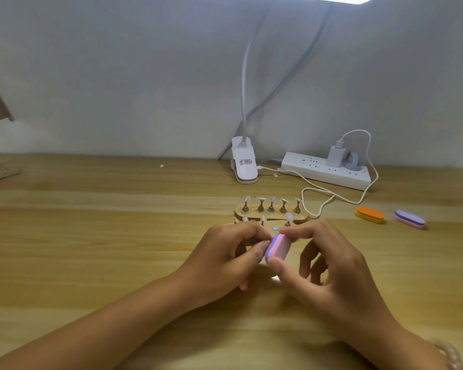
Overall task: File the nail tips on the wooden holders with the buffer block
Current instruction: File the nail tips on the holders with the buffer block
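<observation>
We hold the buffer block [278, 247] in the middle of the frame. Our right hand [329, 260] pinches it end to end between thumb and forefinger, so one long face stays free. Our left hand [225, 257] curls tight round a small piece pressed to that face. It is likely a nail tip lifted off for steadier filing, though too hidden to be sure. Just above on the worktop [118, 236], the near wooden holder [267, 227] shows a bare disc [274, 228]; the far wooden holder [302, 217] carries five nail tips [260, 200].

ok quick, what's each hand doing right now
Left hand: fingers curled in a pinch beside the buffer block; what it holds cannot be told.
Right hand: holds the buffer block.
</observation>
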